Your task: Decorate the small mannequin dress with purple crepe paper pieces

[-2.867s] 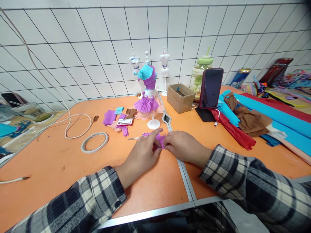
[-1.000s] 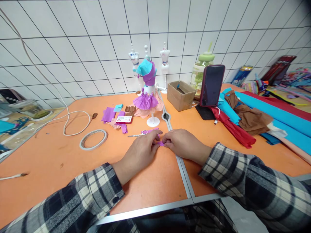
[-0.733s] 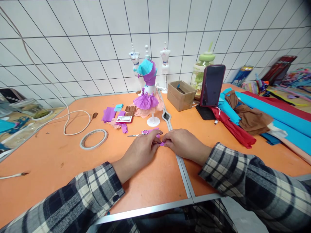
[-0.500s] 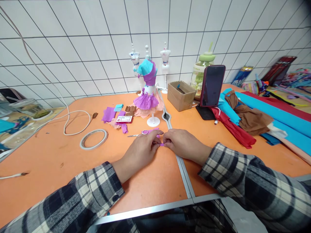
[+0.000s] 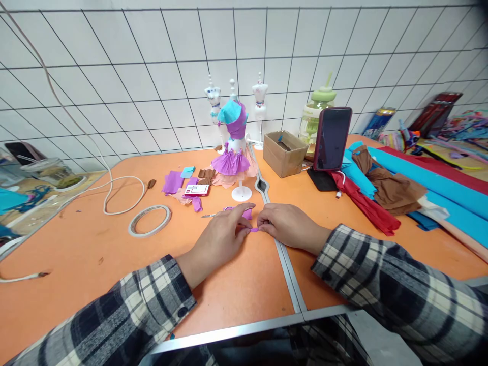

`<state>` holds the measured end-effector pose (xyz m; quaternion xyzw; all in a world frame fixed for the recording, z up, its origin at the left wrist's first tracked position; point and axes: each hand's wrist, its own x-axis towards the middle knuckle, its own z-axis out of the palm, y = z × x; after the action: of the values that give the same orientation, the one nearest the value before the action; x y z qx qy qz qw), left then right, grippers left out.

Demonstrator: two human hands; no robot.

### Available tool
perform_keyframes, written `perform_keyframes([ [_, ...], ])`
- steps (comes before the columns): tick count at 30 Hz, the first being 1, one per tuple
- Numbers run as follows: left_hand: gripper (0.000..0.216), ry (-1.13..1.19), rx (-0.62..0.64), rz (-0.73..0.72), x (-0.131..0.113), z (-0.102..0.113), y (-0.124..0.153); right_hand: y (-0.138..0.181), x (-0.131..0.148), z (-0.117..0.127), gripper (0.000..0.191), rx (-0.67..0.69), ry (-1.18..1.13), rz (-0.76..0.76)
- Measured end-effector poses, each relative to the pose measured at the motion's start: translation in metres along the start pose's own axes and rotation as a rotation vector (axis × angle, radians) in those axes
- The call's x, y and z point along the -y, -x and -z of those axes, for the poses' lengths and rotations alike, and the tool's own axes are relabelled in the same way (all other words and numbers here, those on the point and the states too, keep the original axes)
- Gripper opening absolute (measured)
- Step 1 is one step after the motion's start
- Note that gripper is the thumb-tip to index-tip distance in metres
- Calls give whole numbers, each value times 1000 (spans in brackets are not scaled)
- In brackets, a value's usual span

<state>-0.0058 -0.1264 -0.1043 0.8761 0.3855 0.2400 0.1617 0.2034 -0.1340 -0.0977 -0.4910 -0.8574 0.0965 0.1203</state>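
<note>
Between my two hands a small narrow strip of purple crepe paper (image 5: 253,230) is stretched just above the orange table. My left hand (image 5: 223,231) pinches its left end with thumb and fingers. The right end is pinched by my right hand (image 5: 287,223). Partly hidden behind my left fingers lie scissors (image 5: 208,215) and another purple paper piece (image 5: 247,213). Beyond my hands stands a small dress form (image 5: 236,145) on a round white base, wearing a blue and purple paper top and a ruffled purple skirt over peach paper.
Paper scraps (image 5: 173,181) and a small red-and-white box (image 5: 196,190) lie left of the form. A tape roll (image 5: 150,220) rests nearer. At the back are a cardboard box (image 5: 284,153), a propped phone (image 5: 333,138) and a bottle (image 5: 308,119). Crepe paper (image 5: 396,185) covers the right side.
The view has tilted slightly, so the scene sits a little lower. My hands have parted very slightly, showing more of the purple strip between them.
</note>
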Motion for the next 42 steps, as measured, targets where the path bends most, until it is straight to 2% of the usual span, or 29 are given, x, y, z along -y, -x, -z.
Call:
perform_keyframes([
  [5,51,-63,-128,25,-4,3,3,4,16,-1,24,-92,141,-34],
  [14,49,-340,-174,-95,-17,11,6,9,28,-3,26,-168,173,21],
  [20,50,-273,-134,-78,-14,12,6,7,27,-1,29,-156,97,-14],
  [29,56,-146,-153,-6,-5,12,4,3,14,2,18,-224,-106,14],
  [34,58,-136,-165,-9,-5,11,4,6,16,1,27,-279,-161,25],
  [36,60,-136,-165,-15,-6,11,4,6,16,1,31,-262,-174,43],
  [42,61,-118,-140,-17,-6,11,6,5,17,6,16,-188,-92,-15],
])
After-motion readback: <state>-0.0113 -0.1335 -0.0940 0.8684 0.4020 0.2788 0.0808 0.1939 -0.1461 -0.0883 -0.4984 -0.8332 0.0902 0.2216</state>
